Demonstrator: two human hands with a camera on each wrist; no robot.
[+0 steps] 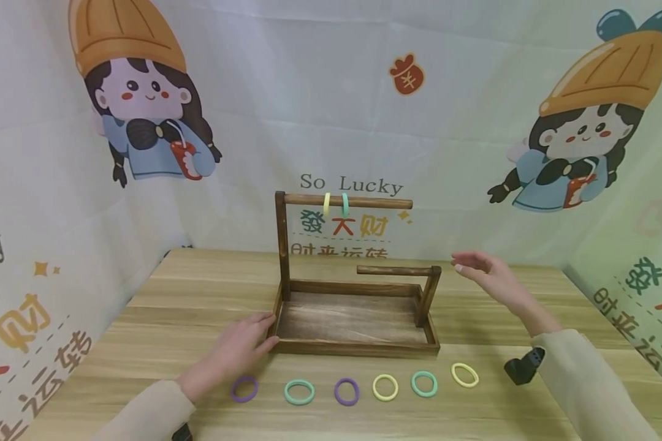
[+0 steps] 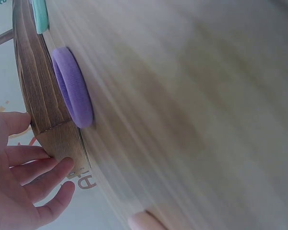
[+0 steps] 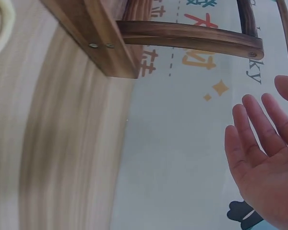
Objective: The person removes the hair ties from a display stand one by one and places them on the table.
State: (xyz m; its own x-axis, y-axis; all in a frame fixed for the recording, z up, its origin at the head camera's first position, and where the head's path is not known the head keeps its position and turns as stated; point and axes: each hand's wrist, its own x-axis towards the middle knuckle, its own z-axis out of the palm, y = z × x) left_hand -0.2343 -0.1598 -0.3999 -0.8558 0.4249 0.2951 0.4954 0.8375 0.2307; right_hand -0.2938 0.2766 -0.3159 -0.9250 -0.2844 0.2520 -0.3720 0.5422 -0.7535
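A dark wooden rack [image 1: 358, 348] has a tray base, a tall post with a long upper bar [image 1: 375, 202], and a shorter post with a lower bar [image 1: 391, 270]. On the upper bar hang a yellow hair tie [image 1: 327, 204] and a green hair tie [image 1: 345, 204]. My left hand [image 1: 243, 343] touches the tray's left front corner, its fingers spread along the end wall in the left wrist view. To the right of the lower bar, my right hand [image 1: 488, 275] is raised with extended fingers and holds nothing. The lower bar carries no hair tie.
Along the table [image 1: 160, 331] in front of the rack lies a row of hair ties: purple [image 1: 245, 400], green [image 1: 299, 402], purple [image 1: 346, 403], yellow [image 1: 385, 399], green [image 1: 423, 395] and yellow [image 1: 464, 385]. A printed cloth [image 1: 254, 122] hangs behind and at both sides.
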